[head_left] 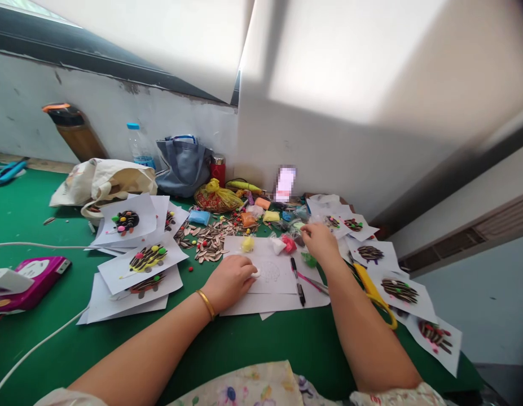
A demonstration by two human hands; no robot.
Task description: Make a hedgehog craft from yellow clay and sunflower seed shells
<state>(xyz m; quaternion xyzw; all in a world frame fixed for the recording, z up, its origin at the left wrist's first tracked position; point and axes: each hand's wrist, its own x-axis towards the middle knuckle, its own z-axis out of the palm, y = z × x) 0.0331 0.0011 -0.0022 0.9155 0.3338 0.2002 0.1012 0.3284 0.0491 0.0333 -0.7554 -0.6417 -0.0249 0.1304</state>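
A white sheet [272, 285] with a faint round drawing lies in front of me. My left hand [233, 282] rests at its left side, fingers closed on a small white lump [256, 273]. Farther back on the right, my right hand [320, 242] reaches to a clear bag [298, 230] among the clay packets; its fingertips are together, and what they grip is too small to tell. Yellow clay [247, 243], a white packet [277, 244] and red clay [289, 243] sit along the sheet's top edge. Green clay [308, 259] lies below my right hand.
A black marker [298, 282] and yellow scissors [373, 293] lie on the right. Seed-decorated papers [145, 260] are stacked left, with others [400, 290] right. Loose seeds [212, 239], a yellow bag [218, 196], a blue handbag [183, 166] and a lit phone [285, 183] stand behind.
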